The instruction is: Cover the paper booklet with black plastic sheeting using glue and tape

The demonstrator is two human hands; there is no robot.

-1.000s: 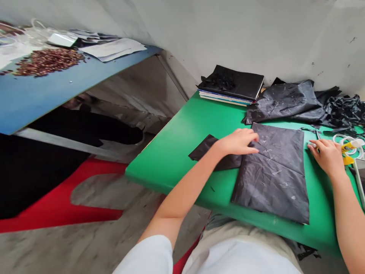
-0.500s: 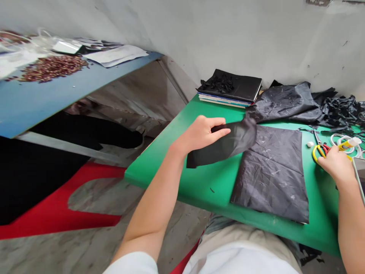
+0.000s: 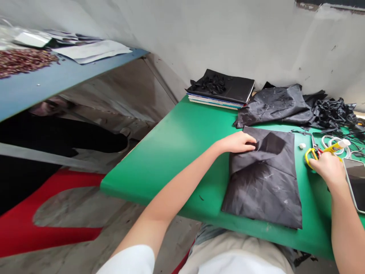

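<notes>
On the green table lies a creased black sheet (image 3: 265,198), roughly rectangular, near the front edge. My left hand (image 3: 238,142) is closed in a pinch on a smaller, thin black piece (image 3: 270,144), which it holds over the upper part of the sheet. How much of that piece touches the sheet is hard to tell. Further right, my right hand (image 3: 329,169) has its fingers closed around a yellow glue stick (image 3: 336,146) with a white end. Right beside these fingers are scissors (image 3: 309,155) with yellow handles, partly covered by the hand.
A small white cap (image 3: 302,145), white cable (image 3: 327,140) and phone (image 3: 356,182) lie at the right. Books (image 3: 222,102) topped with black scraps, crumpled black sheeting (image 3: 279,104) and shreds (image 3: 332,114) line the wall. A blue table (image 3: 85,76) stands left; a person's dark-clothed leg (image 3: 94,135) is beyond.
My left hand has carried the small black piece rightward from over the bare green table to over the large sheet. My right hand stays by the scissors with the glue stick. The view has shifted slightly right.
</notes>
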